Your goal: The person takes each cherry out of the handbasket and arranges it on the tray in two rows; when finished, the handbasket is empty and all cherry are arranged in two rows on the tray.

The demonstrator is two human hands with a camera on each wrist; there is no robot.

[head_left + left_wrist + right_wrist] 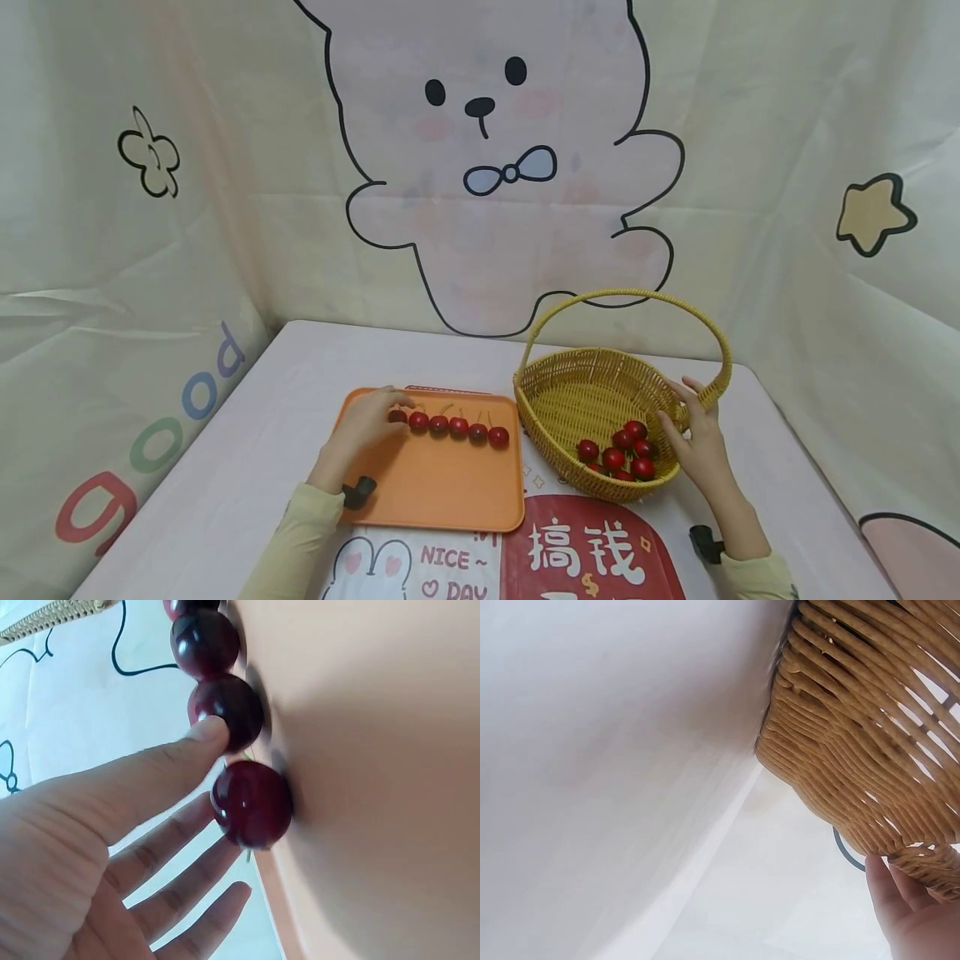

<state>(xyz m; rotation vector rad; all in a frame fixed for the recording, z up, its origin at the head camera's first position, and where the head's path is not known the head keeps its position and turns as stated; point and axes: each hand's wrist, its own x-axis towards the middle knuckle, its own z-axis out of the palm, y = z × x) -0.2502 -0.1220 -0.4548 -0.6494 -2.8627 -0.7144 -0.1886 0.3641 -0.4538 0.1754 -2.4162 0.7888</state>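
Note:
On the orange tray, several dark red cherries with stems form a row near the far edge. My left hand is at the row's left end. In the left wrist view, its thumb touches one cherry, while its spread fingers extend behind the end cherry; none curls around it. My right hand grips the right rim of a yellow woven basket near the handle's base, thumb on the inner side. Several cherries lie inside, toward the near right.
The basket's tall arched handle rises above it. Under the tray and basket lies a printed mat on a white table. Patterned cloth hangs at the back and both sides.

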